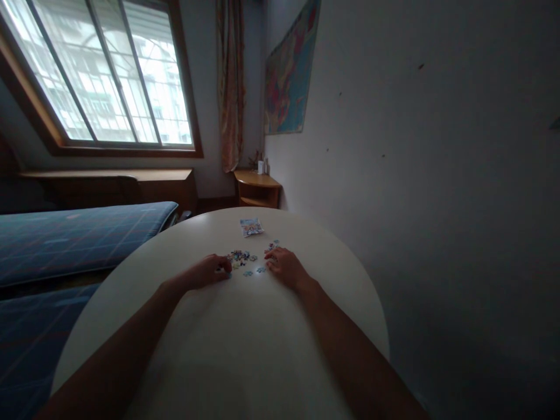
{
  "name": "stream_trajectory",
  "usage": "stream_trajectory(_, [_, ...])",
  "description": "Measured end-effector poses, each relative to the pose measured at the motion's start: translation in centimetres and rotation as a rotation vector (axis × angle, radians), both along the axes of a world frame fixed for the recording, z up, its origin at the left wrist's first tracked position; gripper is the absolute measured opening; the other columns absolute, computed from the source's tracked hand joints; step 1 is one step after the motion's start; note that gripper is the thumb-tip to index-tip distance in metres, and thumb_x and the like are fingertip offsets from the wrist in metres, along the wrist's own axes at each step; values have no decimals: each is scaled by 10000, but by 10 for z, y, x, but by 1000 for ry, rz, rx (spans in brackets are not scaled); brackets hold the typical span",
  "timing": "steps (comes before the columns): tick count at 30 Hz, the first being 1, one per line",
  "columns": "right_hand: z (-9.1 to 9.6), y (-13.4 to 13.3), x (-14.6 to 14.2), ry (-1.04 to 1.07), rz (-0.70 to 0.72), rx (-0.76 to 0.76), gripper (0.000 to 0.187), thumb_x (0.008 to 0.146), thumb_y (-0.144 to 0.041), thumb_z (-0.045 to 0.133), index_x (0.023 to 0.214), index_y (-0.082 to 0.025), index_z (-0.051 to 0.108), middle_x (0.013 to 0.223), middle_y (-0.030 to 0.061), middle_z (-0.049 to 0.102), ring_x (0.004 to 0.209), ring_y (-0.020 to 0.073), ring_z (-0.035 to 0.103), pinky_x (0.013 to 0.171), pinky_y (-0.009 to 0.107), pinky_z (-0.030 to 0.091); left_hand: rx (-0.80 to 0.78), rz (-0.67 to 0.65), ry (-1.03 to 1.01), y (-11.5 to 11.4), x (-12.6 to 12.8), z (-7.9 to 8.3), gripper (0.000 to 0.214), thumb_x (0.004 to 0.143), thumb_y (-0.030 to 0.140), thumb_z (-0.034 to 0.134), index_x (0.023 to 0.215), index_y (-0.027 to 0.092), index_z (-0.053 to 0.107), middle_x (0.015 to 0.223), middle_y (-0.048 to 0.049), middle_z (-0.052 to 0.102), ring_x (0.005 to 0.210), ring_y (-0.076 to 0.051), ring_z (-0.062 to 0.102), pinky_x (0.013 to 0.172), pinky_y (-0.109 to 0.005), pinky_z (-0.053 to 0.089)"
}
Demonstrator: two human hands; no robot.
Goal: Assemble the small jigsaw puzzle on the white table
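A small pile of colourful jigsaw puzzle pieces (240,255) lies on the round white table (245,344). At its left edge is my left hand (213,270), its fingers curled and the thumb and index finger closed on a small bluish puzzle piece (229,275). My right hand (285,266) rests to the right of the pile, palm down, with fingers apart and nothing visible in them. Close to its fingertips lies a pale loose piece (261,270), and a bluish-green piece (248,273) sits left of that. More pieces (273,245) show just beyond the right hand.
A small printed picture packet (251,227) lies toward the table's far side. Left of the table is a mattress with blue plaid fabric (87,239). The wall (420,204) runs along the right side, and a wooden corner shelf (258,179) stands beyond the table.
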State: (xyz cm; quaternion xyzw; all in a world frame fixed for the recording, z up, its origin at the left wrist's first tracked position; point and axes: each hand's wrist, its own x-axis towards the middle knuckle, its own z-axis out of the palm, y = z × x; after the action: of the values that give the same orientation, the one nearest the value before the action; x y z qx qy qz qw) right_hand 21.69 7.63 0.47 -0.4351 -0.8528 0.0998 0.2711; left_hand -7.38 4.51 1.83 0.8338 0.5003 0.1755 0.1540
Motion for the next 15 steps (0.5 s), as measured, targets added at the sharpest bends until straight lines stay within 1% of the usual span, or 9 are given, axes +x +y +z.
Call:
stream_trajectory(3, [0, -2, -1, -6, 17, 4, 182, 848, -190, 640, 1018, -201, 703, 1194, 84, 689, 1140, 215, 604, 1021, 397, 417, -39, -52, -67, -1, 4, 1, 174, 775, 350, 614, 838, 201, 678, 877, -44, 712, 815, -201, 647, 776, -317, 504])
stream_trajectory(6, [0, -4, -5, -10, 68, 35, 186, 846, -179, 645, 1022, -193, 707, 1150, 93, 703, 1127, 221, 612, 1020, 393, 418, -68, -82, -153, -2, 11, 1, 162, 799, 336, 589, 822, 190, 656, 859, -40, 713, 800, -188, 649, 780, -316, 507])
stream_trajectory(9, [2, -8, -12, -13, 148, 73, 189, 849, -185, 657, 1031, -204, 704, 1093, 80, 718, 1082, 210, 629, 1014, 377, 421, -113, -67, -263, -3, 20, 3, 182, 810, 357, 592, 816, 182, 641, 820, -38, 707, 776, -186, 650, 748, -315, 518])
stream_trajectory(12, [7, -15, -21, 24, 248, 106, 193, 873, -209, 653, 1062, -217, 689, 1042, 52, 728, 1052, 189, 631, 999, 344, 424, -194, -29, -409, -4, 29, 4, 205, 787, 385, 641, 801, 181, 626, 798, -29, 704, 755, -185, 659, 714, -310, 534])
stream_trajectory(15, [10, -21, -27, 64, 324, 121, 252, 873, -224, 671, 1124, -234, 662, 999, 33, 733, 1038, 184, 630, 984, 334, 423, -230, -41, -521, -4, 34, 3, 229, 757, 385, 703, 819, 180, 621, 840, -32, 713, 795, -191, 677, 743, -324, 547])
